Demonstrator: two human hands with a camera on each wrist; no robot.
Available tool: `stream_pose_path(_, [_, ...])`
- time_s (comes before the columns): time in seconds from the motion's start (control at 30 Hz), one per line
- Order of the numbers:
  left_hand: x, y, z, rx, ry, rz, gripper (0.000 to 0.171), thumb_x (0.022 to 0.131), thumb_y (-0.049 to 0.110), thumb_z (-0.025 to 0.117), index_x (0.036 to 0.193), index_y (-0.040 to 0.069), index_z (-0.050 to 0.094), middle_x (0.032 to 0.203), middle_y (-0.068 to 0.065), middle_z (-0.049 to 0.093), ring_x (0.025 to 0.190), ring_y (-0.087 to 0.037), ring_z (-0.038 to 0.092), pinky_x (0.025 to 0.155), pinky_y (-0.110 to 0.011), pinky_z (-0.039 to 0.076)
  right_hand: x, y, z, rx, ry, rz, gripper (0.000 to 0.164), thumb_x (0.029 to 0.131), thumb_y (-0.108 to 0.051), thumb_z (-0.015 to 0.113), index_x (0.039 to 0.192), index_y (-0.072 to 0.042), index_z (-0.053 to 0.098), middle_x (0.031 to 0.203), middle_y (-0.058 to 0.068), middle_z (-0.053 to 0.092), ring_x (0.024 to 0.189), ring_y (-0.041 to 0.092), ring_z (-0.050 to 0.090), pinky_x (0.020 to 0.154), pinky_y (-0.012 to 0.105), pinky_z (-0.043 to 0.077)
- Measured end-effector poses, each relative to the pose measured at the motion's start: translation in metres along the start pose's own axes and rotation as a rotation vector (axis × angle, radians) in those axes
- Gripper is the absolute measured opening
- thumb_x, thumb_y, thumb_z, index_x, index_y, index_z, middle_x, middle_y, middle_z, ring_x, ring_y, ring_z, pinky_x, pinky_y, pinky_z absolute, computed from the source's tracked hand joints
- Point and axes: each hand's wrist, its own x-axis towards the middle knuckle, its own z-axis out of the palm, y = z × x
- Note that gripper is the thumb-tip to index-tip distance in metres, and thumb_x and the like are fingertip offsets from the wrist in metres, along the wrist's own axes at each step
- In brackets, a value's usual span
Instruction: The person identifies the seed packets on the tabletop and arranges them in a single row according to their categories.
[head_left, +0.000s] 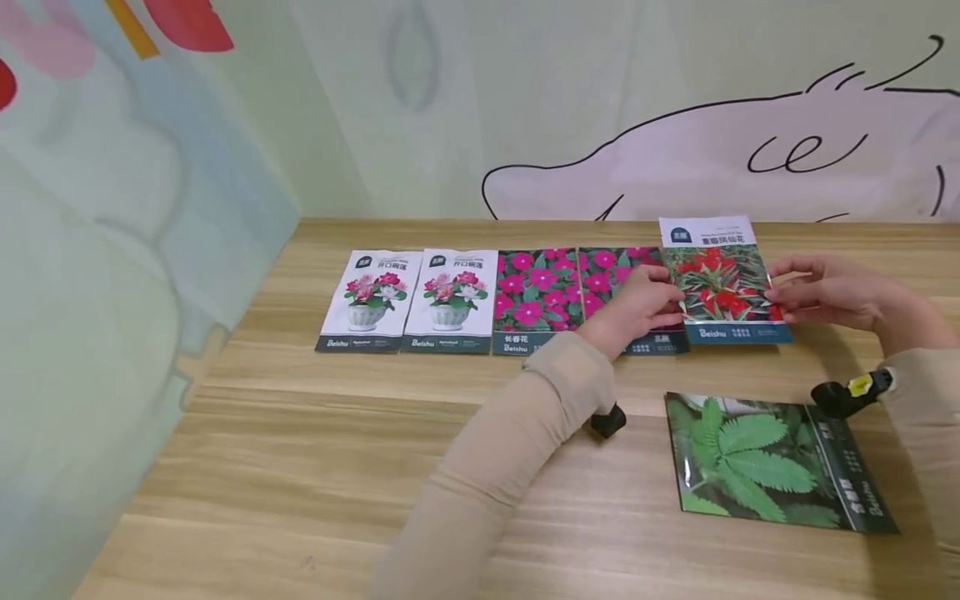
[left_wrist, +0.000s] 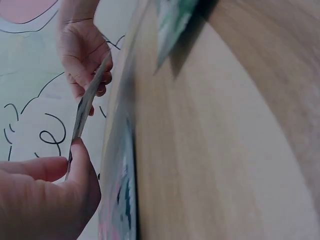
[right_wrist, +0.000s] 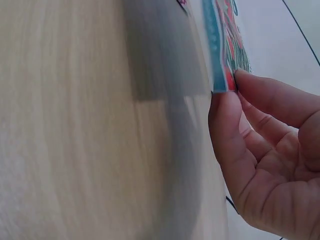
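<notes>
A seed packet with red flowers (head_left: 723, 283) is held up at the right end of a row of packets, its shadow falling on the table in the right wrist view. My left hand (head_left: 633, 307) pinches its left edge between thumb and fingers. On the opposite edge, the right hand (head_left: 843, 296) pinches the packet (right_wrist: 220, 47) near its lower corner. Under the left hand lies a packet with pink flowers (head_left: 596, 279), partly covered by that hand. Another pink-flower packet (head_left: 528, 292) lies beside it, left of the hand.
Two white packets picturing potted flowers, one at the row's left end (head_left: 367, 304) and its neighbour (head_left: 452, 302), continue the row. Nearer the body, a green-leaf packet (head_left: 757, 462) lies turned sideways on the wooden table (head_left: 315, 467). A painted wall (head_left: 465, 108) rises behind the table.
</notes>
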Motion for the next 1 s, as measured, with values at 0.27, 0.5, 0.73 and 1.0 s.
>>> stream_pose_path(0.27, [0.0038,-0.0099,0.005,0.28,0.051,0.149,0.034,0.083,-0.015,0.056,0.114,-0.002,0.049,0.09,-0.006,0.047,0.078,-0.025,0.061,0.072,-0.036,0.057,0.004,0.0041,0.0005,-0.018,0.031,0.056,0.025,0.094,-0.006,0.055,0.093,-0.03,0.058,0.089,0.0,0.062,0.078,0.015,0.061,0.072,0.031,0.056])
stream_pose_path(0.5, [0.0005,-0.0085,0.0053,0.569,0.093,0.232,0.036,0.081,-0.012,0.062,0.113,-0.001,0.051,0.09,-0.006,0.052,0.058,-0.012,0.052,0.051,-0.018,0.051,0.006,0.002,0.0034,-0.078,0.077,0.087,0.017,0.093,-0.01,0.057,0.098,-0.026,0.055,0.089,0.0,0.062,0.079,0.016,0.061,0.074,0.031,0.056])
stream_pose_path(0.73, [-0.0014,-0.0049,0.0009,0.899,0.09,0.31,0.038,0.077,-0.003,0.067,0.114,0.0,0.055,0.089,-0.003,0.059,0.057,-0.007,0.05,0.049,-0.011,0.042,0.0054,-0.0006,0.0036,-0.097,0.096,0.097,0.014,0.092,-0.009,0.059,0.101,-0.018,0.056,0.088,0.001,0.063,0.077,0.015,0.062,0.073,0.031,0.056])
stream_pose_path(1.0, [0.002,-0.0014,0.0031,0.805,0.057,0.2,0.04,0.081,-0.006,0.064,0.12,-0.003,0.056,0.102,-0.009,0.061,0.046,-0.007,0.047,0.044,-0.012,0.044,0.0051,0.0006,0.0029,-0.166,0.112,0.09,0.023,0.09,-0.01,0.061,0.111,-0.006,0.054,0.087,0.001,0.063,0.076,0.014,0.062,0.071,0.031,0.056])
